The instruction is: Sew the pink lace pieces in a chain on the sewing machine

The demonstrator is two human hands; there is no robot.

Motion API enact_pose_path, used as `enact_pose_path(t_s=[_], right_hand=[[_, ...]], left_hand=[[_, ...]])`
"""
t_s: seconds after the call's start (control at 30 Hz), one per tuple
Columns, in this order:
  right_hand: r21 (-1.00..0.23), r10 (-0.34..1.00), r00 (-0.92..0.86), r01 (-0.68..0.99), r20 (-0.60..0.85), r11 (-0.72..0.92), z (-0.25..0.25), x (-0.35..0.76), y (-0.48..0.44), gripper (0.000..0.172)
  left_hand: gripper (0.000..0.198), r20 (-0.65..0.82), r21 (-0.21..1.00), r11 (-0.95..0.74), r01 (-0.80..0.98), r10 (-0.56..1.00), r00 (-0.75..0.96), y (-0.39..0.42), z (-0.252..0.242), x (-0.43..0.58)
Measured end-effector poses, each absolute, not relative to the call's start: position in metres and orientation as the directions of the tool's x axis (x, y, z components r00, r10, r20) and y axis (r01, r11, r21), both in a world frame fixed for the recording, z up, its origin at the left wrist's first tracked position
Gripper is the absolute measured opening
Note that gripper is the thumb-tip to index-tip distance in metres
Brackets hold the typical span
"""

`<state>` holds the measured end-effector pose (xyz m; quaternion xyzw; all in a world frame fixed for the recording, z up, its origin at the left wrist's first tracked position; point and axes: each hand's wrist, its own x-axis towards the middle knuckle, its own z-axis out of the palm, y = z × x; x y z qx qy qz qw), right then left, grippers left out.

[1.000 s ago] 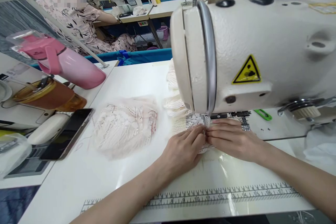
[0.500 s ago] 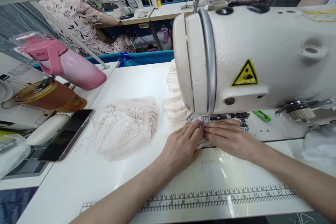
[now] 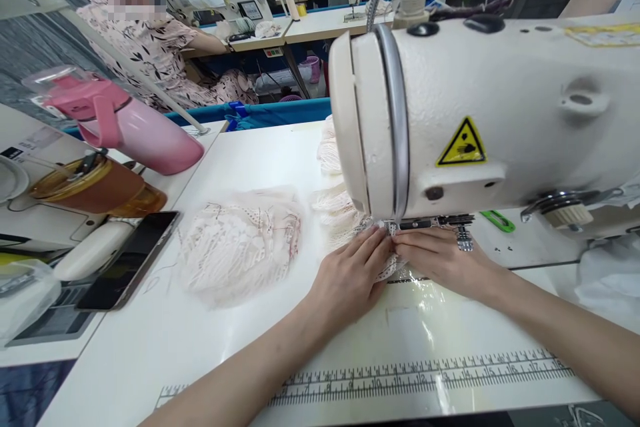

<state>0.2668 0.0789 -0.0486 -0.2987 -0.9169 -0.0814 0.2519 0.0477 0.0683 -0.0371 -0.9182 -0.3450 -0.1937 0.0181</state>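
Note:
White lace trim (image 3: 387, 271) passes under the needle area of a cream sewing machine (image 3: 480, 100), with its gathered far part (image 3: 340, 207) spread on the table left of the machine head. My left hand (image 3: 353, 267) presses on the lace just before the presser foot, fingers bent and close together. My right hand (image 3: 443, 257) lies against the lace from the other side, fingers held together, partly behind a small metal attachment (image 3: 464, 239). The fingertips of both hands nearly meet at the needle; the machine head hides part of the lace there.
A bundle of sheer lace (image 3: 245, 240) lies left of my hands. Further left are a phone (image 3: 130, 260), a pink bottle (image 3: 140, 127) and a brown drink cup (image 3: 100, 187). Green snips (image 3: 497, 220) rest on the machine bed. A printed ruler (image 3: 370, 380) runs along the front. Another person (image 3: 145, 47) sits beyond.
My right hand has shifted slightly right and under the metal attachment, and the fingers of my left hand have straightened a little. The view has moved slightly; the lace bundle stays put.

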Motion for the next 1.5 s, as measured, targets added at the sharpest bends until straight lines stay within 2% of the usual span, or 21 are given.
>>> enact_pose_path(t_s=[0.17,0.33,0.43,0.63,0.8,0.87,1.03,1.1,1.27,1.5], right_hand=[[0.127,0.527,-0.654,0.684,0.543,0.718,-0.04,0.269,0.074,0.022],[0.142,0.528,-0.638,0.702,0.56,0.697,-0.032,0.268,0.075,0.029],[0.088,0.553,-0.631,0.699,0.544,0.71,-0.028,0.267,0.076,0.032],[-0.081,0.645,-0.528,0.736,0.553,0.672,-0.032,0.265,0.074,0.025],[-0.131,0.679,-0.476,0.758,0.558,0.639,-0.038,0.265,0.072,0.029],[-0.099,0.675,-0.488,0.766,0.554,0.635,-0.04,0.267,0.072,0.029],[0.209,0.572,-0.66,0.724,0.487,0.657,-0.043,0.27,0.074,0.028],[0.26,0.534,-0.706,0.685,0.465,0.68,-0.043,0.27,0.074,0.03],[0.271,0.506,-0.743,0.646,0.439,0.713,-0.04,0.264,0.071,0.031],[0.195,0.532,-0.733,0.647,0.424,0.737,-0.04,0.26,0.068,0.032]], left_hand=[[0.042,0.386,0.09,-0.774,0.626,0.607,0.695,0.068,-0.038,0.048],[0.04,0.403,0.075,-0.792,0.606,0.58,0.708,0.07,-0.037,0.047],[0.038,0.41,0.077,-0.792,0.605,0.579,0.705,0.072,-0.037,0.048],[0.038,0.393,0.1,-0.784,0.613,0.597,0.699,0.075,-0.038,0.049],[0.038,0.393,0.105,-0.778,0.619,0.604,0.693,0.077,-0.038,0.05],[0.034,0.425,0.092,-0.802,0.591,0.568,0.705,0.077,-0.038,0.049],[0.028,0.462,0.05,-0.848,0.527,0.488,0.741,0.076,-0.036,0.048],[0.027,0.461,0.051,-0.844,0.534,0.494,0.737,0.076,-0.035,0.048],[0.026,0.474,0.095,-0.83,0.55,0.523,0.708,0.08,-0.034,0.043],[0.035,0.454,0.222,-0.786,0.577,0.607,0.653,0.086,-0.035,0.037]])
